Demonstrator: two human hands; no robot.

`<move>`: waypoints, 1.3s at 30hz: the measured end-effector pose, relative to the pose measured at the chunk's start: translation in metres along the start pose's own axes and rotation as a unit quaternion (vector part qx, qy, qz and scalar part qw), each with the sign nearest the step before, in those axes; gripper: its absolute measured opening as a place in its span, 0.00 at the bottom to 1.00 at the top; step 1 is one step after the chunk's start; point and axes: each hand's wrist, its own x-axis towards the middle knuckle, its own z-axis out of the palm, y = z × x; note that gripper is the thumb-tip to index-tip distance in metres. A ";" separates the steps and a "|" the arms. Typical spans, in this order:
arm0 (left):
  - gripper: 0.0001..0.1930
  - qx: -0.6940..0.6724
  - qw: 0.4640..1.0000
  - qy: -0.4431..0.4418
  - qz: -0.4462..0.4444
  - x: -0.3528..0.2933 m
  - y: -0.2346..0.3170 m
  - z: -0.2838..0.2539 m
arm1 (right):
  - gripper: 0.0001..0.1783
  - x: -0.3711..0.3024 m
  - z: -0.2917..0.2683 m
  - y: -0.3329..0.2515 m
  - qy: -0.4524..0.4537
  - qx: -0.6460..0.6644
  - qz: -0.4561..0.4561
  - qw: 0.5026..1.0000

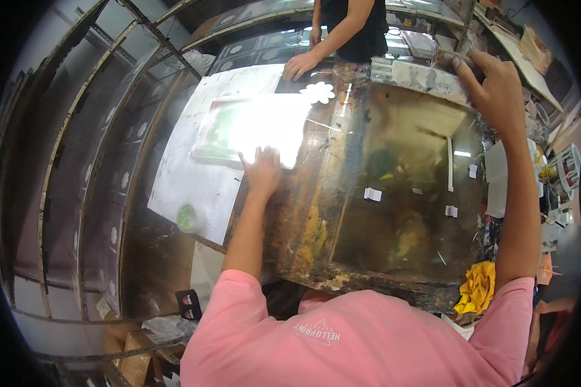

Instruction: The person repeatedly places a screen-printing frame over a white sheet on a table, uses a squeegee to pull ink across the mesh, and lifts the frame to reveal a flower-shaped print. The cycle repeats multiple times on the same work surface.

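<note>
My left hand (263, 171) lies with its fingers stretched out on the near edge of a glossy, clear-looking sheet (223, 132), which glares white over much of its surface. Under it is a larger white sheet (174, 174). My right hand (494, 90) is raised at the far right, its fingers closed around the end of a paint-smeared bar (419, 77); the grip is partly hidden. Below that bar, a brownish glassy panel (400, 226) is set in the worktable and carries small white tabs (372, 194) and a narrow white strip (450, 164).
Across the table a co-worker's hand (300, 65) rests near a white flower-shaped piece (321, 93). A round green item (186, 218) sits at the white sheet's near left. Racks (71, 161) stand left; a yellow cloth (478, 287) and white containers (496, 177) line the right edge.
</note>
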 end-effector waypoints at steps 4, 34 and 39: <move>0.26 -0.210 0.974 -0.059 -0.064 0.045 -0.012 -0.054 | 0.27 0.004 -0.003 0.000 0.022 0.030 -0.028 0.999; 0.61 -0.218 0.912 -0.063 0.341 -0.041 0.390 -0.029 | 0.33 0.035 -0.013 0.008 -0.016 0.051 0.005 0.999; 0.62 -0.225 0.913 -0.053 0.336 -0.041 0.390 -0.030 | 0.34 0.031 -0.019 0.003 -0.008 0.061 0.012 0.998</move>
